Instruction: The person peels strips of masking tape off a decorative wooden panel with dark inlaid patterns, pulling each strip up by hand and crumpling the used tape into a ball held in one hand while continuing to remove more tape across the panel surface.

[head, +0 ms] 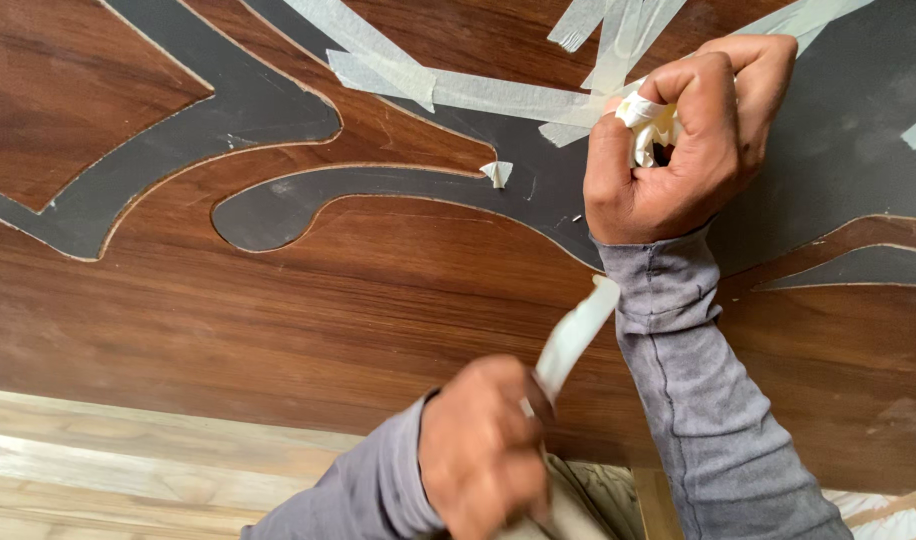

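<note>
Carved wood panel [278, 290], right hand [668, 150] fisted on tape wad [646, 125], left hand [483, 450] pinching tape strip [576, 335]

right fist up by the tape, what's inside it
The right hand is closed on a crumpled wad of pale masking tape, which bulges out between thumb and fingers, with a dark gap showing in it. How much more is balled up inside is hidden by the fingers.

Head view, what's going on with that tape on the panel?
A person is pulling masking tape off a dark wood panel with grey inlaid curves. The right hand is closed on a crumpled wad of tape; the left hand pinches a loose strip. More tape strips remain stuck along the top.
</note>
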Available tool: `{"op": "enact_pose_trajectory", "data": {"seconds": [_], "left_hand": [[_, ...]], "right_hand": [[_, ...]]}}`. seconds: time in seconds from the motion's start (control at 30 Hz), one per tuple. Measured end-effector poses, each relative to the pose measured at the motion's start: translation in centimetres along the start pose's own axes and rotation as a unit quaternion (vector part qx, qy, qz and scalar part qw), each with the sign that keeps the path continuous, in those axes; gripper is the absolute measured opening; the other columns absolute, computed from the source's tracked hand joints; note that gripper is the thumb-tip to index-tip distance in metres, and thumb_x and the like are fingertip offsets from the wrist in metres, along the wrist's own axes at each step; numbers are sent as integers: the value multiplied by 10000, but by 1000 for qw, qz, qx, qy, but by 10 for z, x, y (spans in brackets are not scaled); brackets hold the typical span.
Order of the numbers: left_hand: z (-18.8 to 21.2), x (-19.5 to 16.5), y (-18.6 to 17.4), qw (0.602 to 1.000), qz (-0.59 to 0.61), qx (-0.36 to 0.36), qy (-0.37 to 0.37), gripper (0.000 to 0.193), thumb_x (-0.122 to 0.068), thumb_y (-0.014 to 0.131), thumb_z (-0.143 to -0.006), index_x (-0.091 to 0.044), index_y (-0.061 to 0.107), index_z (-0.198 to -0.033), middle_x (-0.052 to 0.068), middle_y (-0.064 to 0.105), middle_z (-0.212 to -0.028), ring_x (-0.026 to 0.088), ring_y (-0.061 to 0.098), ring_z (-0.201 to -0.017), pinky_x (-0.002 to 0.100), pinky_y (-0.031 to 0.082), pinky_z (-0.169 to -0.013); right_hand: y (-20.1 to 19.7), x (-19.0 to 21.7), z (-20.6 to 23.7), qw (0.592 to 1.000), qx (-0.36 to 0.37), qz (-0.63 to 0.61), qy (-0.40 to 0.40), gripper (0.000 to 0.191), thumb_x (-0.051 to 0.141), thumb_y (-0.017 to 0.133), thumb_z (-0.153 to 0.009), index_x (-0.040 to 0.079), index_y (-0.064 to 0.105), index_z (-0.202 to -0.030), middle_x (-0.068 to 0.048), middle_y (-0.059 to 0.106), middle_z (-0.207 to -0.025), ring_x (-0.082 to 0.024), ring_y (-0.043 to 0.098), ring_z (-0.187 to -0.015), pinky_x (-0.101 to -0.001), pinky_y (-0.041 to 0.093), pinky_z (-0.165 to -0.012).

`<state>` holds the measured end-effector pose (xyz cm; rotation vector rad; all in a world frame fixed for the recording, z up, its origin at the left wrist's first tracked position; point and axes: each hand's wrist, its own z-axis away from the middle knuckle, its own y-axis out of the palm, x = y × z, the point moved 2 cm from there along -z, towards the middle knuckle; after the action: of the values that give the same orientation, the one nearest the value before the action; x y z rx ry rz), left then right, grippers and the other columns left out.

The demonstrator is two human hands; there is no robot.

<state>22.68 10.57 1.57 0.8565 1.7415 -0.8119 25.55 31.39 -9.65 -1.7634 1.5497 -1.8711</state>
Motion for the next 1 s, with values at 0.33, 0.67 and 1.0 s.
{"op": "enact_pose_trajectory", "data": {"seconds": [0.33,0.67,1.0], "left_hand": [[-18,59,-19,932,-291,-80,-199,372,-86,828,-935,-12,635,-1244,123,632,-1125,212,645,-723,321,516,-608],[-30,81,3,889,-334,-198,-242,319,-103,872,-995,-87,701,-1264,59,607,-1180,133,723,-841,246,591,-705],[-26,82,12,864,-344,-233,-283,216,-64,858,-979,-72,713,-1139,62,620,-1127,152,717,-841,269,582,-705]], "right_hand": [[-3,4,-2,1000,5,-11,14,165,30,681,-917,18,517,-928,-115,409,-1048,-246,483,-938,-349,411,-763],[-4,2,-2,1000,10,-15,12,189,37,703,-916,14,516,-932,-115,403,-1052,-249,474,-920,-352,421,-780],[-5,2,0,1000,2,-21,16,161,23,688,-913,24,531,-947,-108,414,-1093,-256,501,-949,-352,429,-775]]}}
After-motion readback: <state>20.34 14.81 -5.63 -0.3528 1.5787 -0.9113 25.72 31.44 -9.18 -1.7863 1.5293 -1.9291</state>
